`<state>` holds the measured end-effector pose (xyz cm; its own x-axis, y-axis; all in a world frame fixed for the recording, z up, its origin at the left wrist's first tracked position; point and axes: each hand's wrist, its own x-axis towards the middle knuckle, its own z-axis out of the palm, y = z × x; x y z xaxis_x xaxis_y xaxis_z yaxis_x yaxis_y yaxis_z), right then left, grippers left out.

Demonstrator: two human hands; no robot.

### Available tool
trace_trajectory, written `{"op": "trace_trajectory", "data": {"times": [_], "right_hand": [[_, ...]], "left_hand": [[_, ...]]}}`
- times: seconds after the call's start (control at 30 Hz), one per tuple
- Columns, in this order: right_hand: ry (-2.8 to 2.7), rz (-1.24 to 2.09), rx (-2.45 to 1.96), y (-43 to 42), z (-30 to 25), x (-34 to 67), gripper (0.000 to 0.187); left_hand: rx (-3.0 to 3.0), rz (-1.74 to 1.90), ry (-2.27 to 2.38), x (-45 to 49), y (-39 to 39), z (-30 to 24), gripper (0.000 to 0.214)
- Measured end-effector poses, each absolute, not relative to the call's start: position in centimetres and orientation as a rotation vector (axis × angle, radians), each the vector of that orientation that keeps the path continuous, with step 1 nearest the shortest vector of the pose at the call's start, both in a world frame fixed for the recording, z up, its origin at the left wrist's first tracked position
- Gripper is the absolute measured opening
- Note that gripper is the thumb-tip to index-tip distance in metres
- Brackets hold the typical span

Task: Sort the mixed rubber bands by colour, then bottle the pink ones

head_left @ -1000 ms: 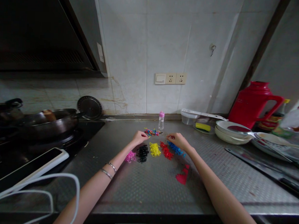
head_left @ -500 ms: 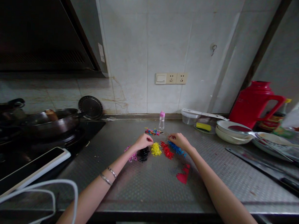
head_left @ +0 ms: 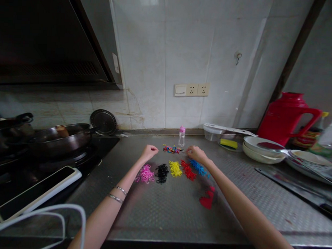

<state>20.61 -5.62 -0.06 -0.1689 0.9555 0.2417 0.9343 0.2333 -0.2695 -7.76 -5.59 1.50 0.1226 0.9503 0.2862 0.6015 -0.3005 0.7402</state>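
My left hand (head_left: pixel 150 152) hovers above the pile of pink rubber bands (head_left: pixel 146 174), thumb and fingers pinched together; whatever they hold is too small to make out. Close to the blue rubber bands (head_left: pixel 199 168), my right hand (head_left: pixel 196 154) has its fingers curled in a pinch, contents hidden. Between the two lie piles of black rubber bands (head_left: pixel 162 172), yellow rubber bands (head_left: pixel 175 168) and red rubber bands (head_left: pixel 188 170). Behind them is a mixed-colour heap of bands (head_left: pixel 172 149), with a small clear bottle (head_left: pixel 181 139) with a pink cap standing by it.
Red heart-shaped pieces (head_left: pixel 207 199) lie at the counter's front right. At right are a red thermos (head_left: pixel 282 119), stacked bowls (head_left: pixel 263 153) and a knife (head_left: pixel 291 190). On the left, a pan (head_left: pixel 64 139) sits on the stove, with a white device (head_left: pixel 41 192) and cable (head_left: pixel 81 212) nearer.
My left hand has moved left, from beside the yellow pile to above the pink one, uncovering the black and pink piles. My right hand stays near the blue pile. The view has shifted slightly.
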Motion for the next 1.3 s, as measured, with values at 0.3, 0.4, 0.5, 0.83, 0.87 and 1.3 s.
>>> {"op": "trace_trajectory", "data": {"times": [0.3,0.4,0.5,0.83,0.87,1.3], "right_hand": [[-2.172,0.018,-1.721,-3.5,-0.8,18.5,0.029],[-2.2,0.016,-1.705,-3.4,-0.7,17.8,0.031],[-2.195,0.031,-1.712,-3.4,-0.5,17.2,0.032],[-2.326,0.018,-1.78,-2.5,-0.4,17.2,0.029],[-2.342,0.015,-1.78,-2.4,-0.4,17.3,0.029],[-2.175,0.13,-1.66,-2.7,-0.7,18.3,0.034]], "left_hand": [[1.931,1.042,1.584,-8.3,-5.4,1.3,0.016],[1.93,1.044,1.59,-8.4,-5.5,1.3,0.016],[1.936,1.038,1.597,-8.4,-5.5,1.2,0.015],[1.918,1.015,1.626,-8.5,-5.4,1.2,0.014],[1.918,1.012,1.627,-8.5,-5.5,1.3,0.014],[1.917,1.002,1.621,-8.6,-5.3,1.0,0.014]]}}
